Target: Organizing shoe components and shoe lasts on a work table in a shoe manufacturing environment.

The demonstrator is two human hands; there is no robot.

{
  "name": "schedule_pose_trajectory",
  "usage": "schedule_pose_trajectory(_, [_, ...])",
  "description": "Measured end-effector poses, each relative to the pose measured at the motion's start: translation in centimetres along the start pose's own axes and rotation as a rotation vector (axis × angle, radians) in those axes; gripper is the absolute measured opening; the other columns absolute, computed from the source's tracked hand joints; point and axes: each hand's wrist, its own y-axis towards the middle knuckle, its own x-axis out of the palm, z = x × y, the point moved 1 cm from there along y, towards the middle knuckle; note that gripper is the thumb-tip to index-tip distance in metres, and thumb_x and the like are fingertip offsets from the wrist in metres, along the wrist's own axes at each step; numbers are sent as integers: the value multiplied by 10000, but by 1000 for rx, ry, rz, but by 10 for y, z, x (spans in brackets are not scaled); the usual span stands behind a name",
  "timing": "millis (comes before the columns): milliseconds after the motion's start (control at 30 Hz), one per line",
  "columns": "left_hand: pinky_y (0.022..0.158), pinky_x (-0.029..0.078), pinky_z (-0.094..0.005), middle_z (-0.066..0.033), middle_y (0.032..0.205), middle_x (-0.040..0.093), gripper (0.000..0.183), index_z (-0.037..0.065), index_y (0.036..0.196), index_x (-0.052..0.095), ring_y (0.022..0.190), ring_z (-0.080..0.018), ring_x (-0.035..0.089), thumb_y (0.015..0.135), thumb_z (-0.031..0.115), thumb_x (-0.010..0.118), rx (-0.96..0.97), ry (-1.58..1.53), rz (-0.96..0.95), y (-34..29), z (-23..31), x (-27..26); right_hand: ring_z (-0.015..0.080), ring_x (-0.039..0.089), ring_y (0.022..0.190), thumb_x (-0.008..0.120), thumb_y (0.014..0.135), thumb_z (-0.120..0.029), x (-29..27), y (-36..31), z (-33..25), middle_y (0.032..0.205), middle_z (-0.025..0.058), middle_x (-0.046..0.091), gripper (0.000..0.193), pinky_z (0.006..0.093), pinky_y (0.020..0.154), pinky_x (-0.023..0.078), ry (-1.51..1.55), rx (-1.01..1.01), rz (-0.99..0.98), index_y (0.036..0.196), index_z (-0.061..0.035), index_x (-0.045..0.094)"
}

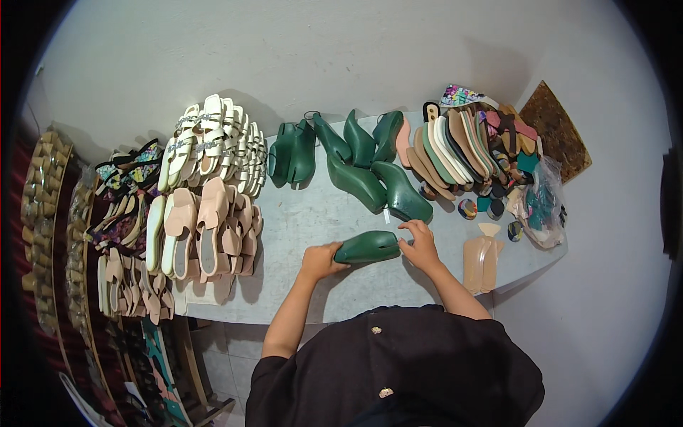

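Observation:
A green shoe last [368, 248] lies crosswise near the front of the table, in front of my body. My left hand [324, 260] is closed round its left end; the fingertips are partly hidden behind it. At the other end my right hand [420, 245] has its fingers apart, the thumb at the tip of the last, and does not wrap round it. Just beyond, two more green lasts [356, 186] [403, 196] lie side by side, one with a small white tag. Farther back stand several green lasts [292, 153], some with a dark cord loop.
White sandals [213, 142] and beige slides [181, 220] fill the table's left side. Stacked insoles [455, 146], small rolls [467, 208] and a clear plastic bag [546, 203] crowd the right. Beige sole pieces [481, 263] lie near my right forearm. Shelves of heels [46, 206] stand left.

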Motion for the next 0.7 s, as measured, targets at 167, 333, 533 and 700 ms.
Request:
schedule_pose_trajectory(167, [616,503,-369,-108,845,669,591,113,1042,642,730,-280,646,622,524,700,-150,2,59,-40,13,7,280,476,1043,619,712,-163,9,1,6,1057,90,515,294,405,895,338,-49,6,-39,998,-106,582])
schedule_pose_trajectory(333, [625,498,-359,-133,810,666,602,89,1040,648,722,-283,648,637,534,691,-376,-52,137,-59,29,12,295,421,1115,644,677,-167,15,4,6,1128,115,476,444,433,942,293,-124,35,-48,1106,-117,543])
schedule_pose_trajectory(533, [690,486,-367,-173,859,653,552,40,1037,641,792,-311,637,680,457,700,-659,-100,259,-63,27,17,368,237,1283,705,628,-170,10,28,16,1353,209,276,779,549,1012,196,-353,102,21,1318,-150,344])
schedule_pose_trajectory(700, [864,440,-346,-231,1069,593,482,-50,1084,587,987,-324,584,720,238,717,-706,-569,600,-63,-4,41,376,181,1322,743,597,-174,10,50,31,1395,208,219,931,587,1013,196,-457,256,-93,1384,-207,247])
